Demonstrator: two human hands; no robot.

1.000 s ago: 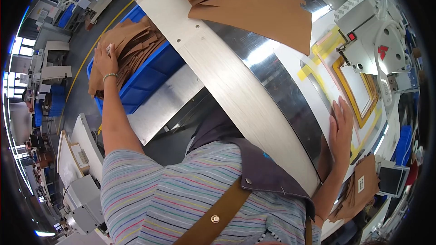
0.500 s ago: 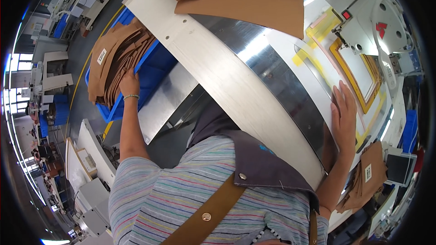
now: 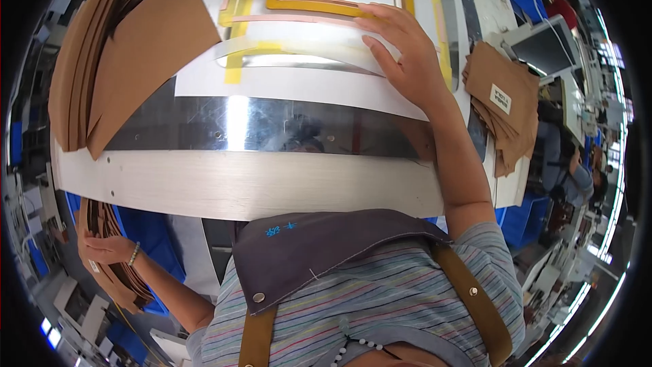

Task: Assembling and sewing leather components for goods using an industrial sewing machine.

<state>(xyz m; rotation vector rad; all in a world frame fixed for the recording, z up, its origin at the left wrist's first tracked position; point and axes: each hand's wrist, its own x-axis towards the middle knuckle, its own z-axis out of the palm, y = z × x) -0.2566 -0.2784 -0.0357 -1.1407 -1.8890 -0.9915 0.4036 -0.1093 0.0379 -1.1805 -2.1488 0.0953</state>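
At the lower left of the head view, the left hand [image 3: 112, 249] lies against upright brown pieces [image 3: 117, 287] packed in a blue bin [image 3: 155, 241]; some fingertips are hidden, so whether it grips any piece I cannot tell. At the upper right of centre, the right hand [image 3: 406, 51] is open and empty, fingers spread, its fingertips at the lower edge of a yellow frame [image 3: 312, 6] at the top of the view. A white sheet [image 3: 197, 83] spreads below that frame. At the upper left, 1 more pile of brown pieces [image 3: 149, 61] overlaps a shiny metal strip [image 3: 285, 126]. At the right, labelled brown pieces [image 3: 509, 81] lie near a dark screen [image 3: 543, 46].
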